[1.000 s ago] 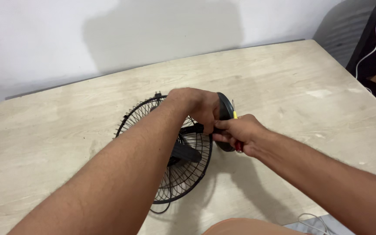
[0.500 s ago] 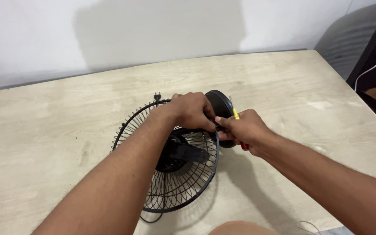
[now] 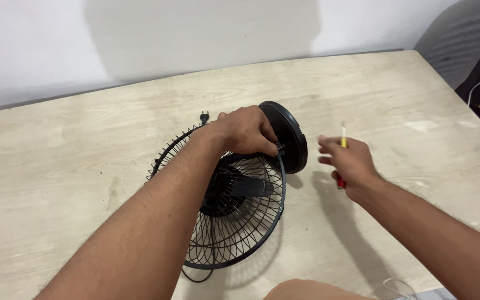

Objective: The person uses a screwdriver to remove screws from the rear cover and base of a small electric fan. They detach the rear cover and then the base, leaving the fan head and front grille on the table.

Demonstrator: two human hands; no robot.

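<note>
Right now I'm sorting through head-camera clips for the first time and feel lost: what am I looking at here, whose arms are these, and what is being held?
The camera sits on a person's head and looks down, so both bare arms are that person's own. On the pale wooden table lies a small black fan with a wire cage and a round base; its plug rests behind it. The left hand has its grip on the fan near the top of the cage, beside the base. The right hand hovers apart from the fan, holding a screwdriver with a yellow and red handle.
</note>
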